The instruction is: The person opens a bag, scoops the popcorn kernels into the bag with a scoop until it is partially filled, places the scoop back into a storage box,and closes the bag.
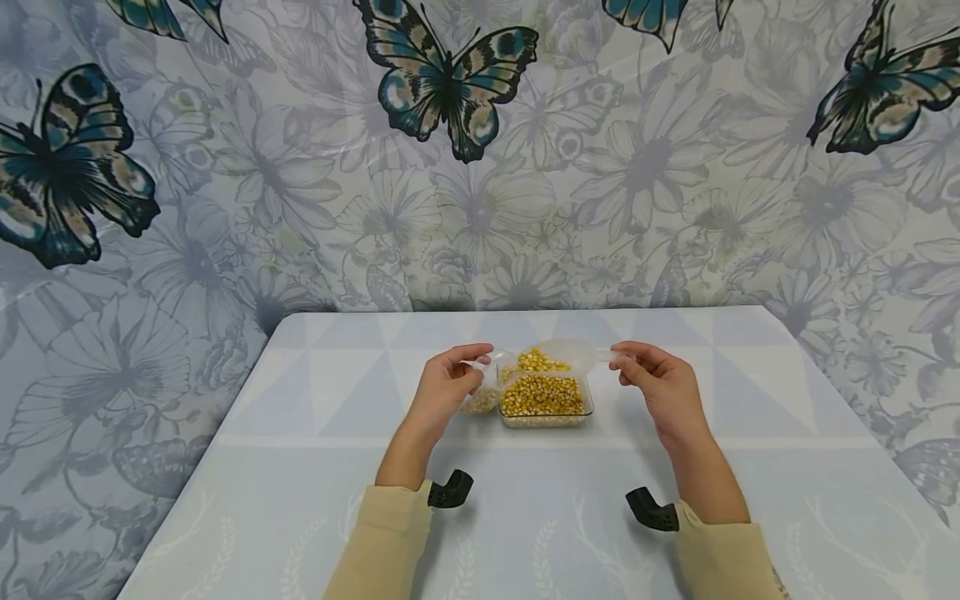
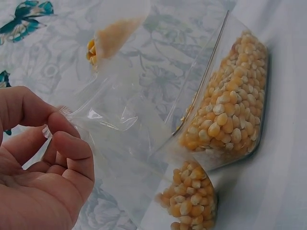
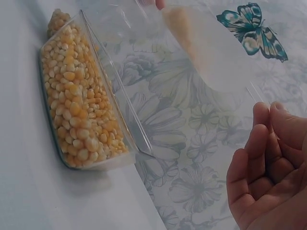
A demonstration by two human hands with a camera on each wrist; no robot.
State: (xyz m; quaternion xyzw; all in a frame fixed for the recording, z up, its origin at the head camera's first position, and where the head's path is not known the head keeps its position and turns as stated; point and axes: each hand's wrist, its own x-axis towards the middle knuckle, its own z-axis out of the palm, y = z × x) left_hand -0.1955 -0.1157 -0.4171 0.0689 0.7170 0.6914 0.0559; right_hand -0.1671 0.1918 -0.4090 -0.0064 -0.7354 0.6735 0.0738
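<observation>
My left hand (image 1: 444,388) pinches the gathered edge of a clear plastic bag (image 2: 108,112), left of a glass container. Corn kernels (image 2: 189,199) lie in the bottom of the bag. My right hand (image 1: 660,385) pinches the thin handle of a translucent scoop (image 3: 218,67) between thumb and fingers. Yellow kernels (image 1: 543,360) sit in the scoop, which is above the far side of the container and by the bag's mouth. The rectangular clear glass container (image 1: 545,422) stands between the hands, filled high with corn kernels (image 3: 72,96).
A pale table (image 1: 315,500) with triangle and leaf patterns bears the container and bag. Behind it hangs a floral cloth (image 1: 480,225) with butterflies. Black wrist pieces (image 1: 452,490) stick out from both sleeves.
</observation>
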